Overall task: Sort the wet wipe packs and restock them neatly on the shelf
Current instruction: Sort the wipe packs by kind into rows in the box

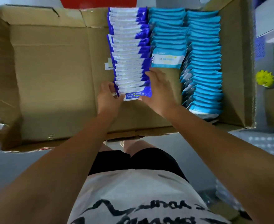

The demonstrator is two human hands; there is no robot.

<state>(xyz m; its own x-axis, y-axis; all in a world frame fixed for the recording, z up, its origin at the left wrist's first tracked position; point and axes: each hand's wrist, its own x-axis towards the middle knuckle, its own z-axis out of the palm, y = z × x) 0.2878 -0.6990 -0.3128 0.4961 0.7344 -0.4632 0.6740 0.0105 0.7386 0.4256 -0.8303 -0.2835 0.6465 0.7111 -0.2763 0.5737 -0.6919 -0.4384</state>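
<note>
Wipe rows [204, 62] look sorted in the cardboard box [52, 70], shelving's left; left hand [108, 94] pinches the front alcohol wipe pack [137, 94], right hand [157, 92] flat-fingered alongside.

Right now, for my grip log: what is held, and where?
The front alcohol wipe pack: left hand pinches its left edge, right hand presses its right edge.

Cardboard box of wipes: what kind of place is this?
Probably a shop or stockroom. A big cardboard box holds rows of dark blue packs and light blue packs; a yellow starburst tag shows at right.
</note>
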